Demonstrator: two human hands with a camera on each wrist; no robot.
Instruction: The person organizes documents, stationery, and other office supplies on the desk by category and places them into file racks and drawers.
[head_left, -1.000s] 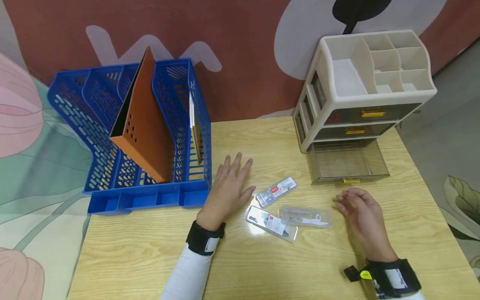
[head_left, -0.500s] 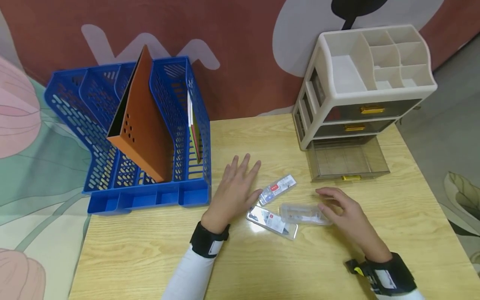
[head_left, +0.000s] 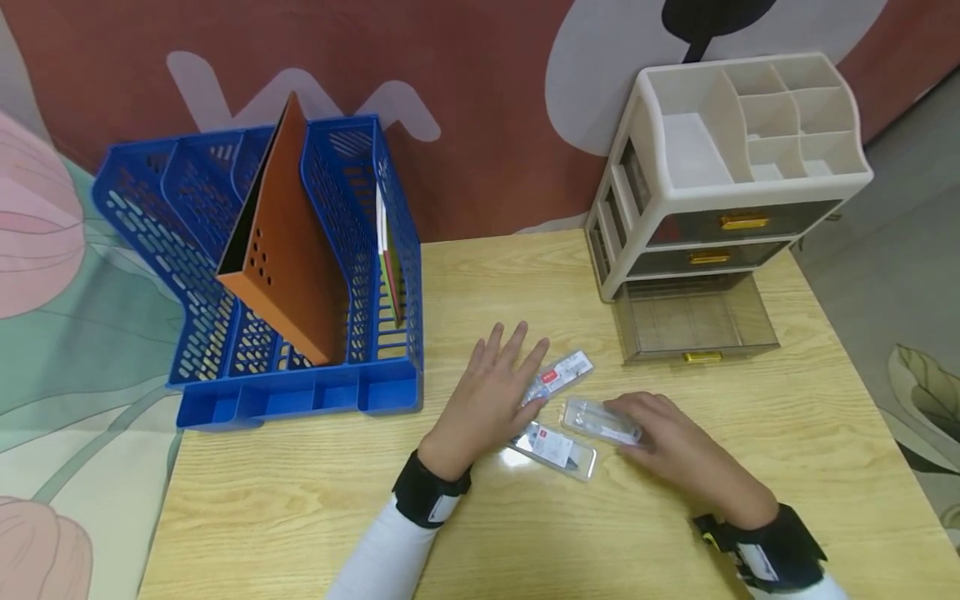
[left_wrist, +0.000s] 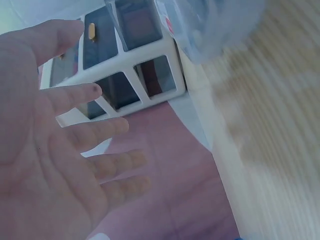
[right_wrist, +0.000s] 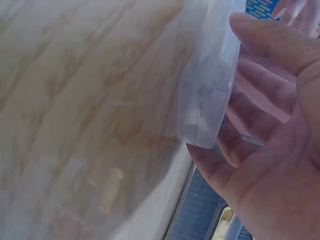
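Observation:
My right hand (head_left: 675,446) grips the right end of a clear plastic case (head_left: 596,419), which has slim contents that are hard to make out. The right wrist view shows thumb and fingers on opposite sides of this case (right_wrist: 207,95). My left hand (head_left: 487,400), fingers straight and spread, is over the left ends of two other clear cases. One, the upper case (head_left: 566,372), carries a red and white label. The lower case (head_left: 555,446) has a white label and something dark inside. Whether the left hand touches them I cannot tell.
Behind my right hand stands a white drawer unit (head_left: 757,190) with its bottom drawer (head_left: 701,329) pulled out. On the left is a blue file rack (head_left: 300,392) bearing an orange folder (head_left: 292,250) and thin booklets (head_left: 388,267). The wooden table (head_left: 510,283) ends at a patterned backdrop.
My right hand has moved left and taken hold of the clear case, shifting it slightly. My left hand has moved right, over the left ends of the other two cases.

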